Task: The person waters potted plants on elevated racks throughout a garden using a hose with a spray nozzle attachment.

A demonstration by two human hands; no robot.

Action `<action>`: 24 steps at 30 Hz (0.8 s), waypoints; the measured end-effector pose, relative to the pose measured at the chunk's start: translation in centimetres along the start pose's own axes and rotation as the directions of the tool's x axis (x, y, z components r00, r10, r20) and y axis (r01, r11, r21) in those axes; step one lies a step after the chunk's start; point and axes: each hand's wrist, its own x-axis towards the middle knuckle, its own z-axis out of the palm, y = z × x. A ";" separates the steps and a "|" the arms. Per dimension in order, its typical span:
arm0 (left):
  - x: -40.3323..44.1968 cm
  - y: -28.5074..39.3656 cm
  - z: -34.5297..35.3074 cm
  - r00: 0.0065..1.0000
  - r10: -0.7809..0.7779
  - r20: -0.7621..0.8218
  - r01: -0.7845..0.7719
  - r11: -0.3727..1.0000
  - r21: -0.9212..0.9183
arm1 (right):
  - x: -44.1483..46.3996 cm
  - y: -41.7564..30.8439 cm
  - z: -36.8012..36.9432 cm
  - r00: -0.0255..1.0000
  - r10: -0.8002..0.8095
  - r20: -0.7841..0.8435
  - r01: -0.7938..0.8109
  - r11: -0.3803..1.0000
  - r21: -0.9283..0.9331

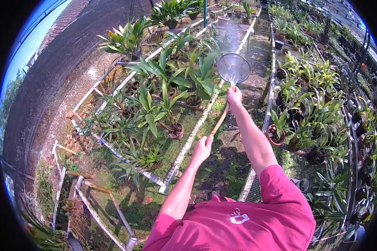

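Observation:
My right hand [234,96] is closed around the front end of a yellowish garden hose [219,122], with the arm stretched forward. Water [232,39] sprays from that end, fanning into a white mist ahead. My left hand [202,149] grips the same hose further back, lower and to the left. Just beyond my right hand shows a dark-rimmed round thing [250,69], with spray seen within its ring; what it is and how it is held I cannot make out. Leafy potted plants [205,77] stand ahead and left of the spray.
Left of the path, a pale-railed bench frame [197,127] holds potted plants. On the right, a mesh bench [253,190] carries many more, including a terracotta pot [275,136] near my right arm. A dark screen wall [42,96] curves along the left. Pale poles [98,211] stand lower left.

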 end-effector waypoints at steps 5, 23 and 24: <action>0.0 1.0 0.4 1.000 -0.002 0.007 0.002 1.000 -0.003 | 0.3 -0.3 -0.9 1.000 0.024 0.004 -0.024 0.999 0.046; 0.5 -0.3 1.8 0.997 0.009 -0.073 -0.010 1.000 -0.023 | 1.4 1.2 -1.4 1.000 0.012 0.012 -0.012 1.000 -0.007; 0.7 -0.3 1.7 0.996 0.000 -0.090 -0.002 1.000 -0.017 | 1.7 1.3 -1.2 1.000 0.017 0.020 -0.017 1.000 -0.005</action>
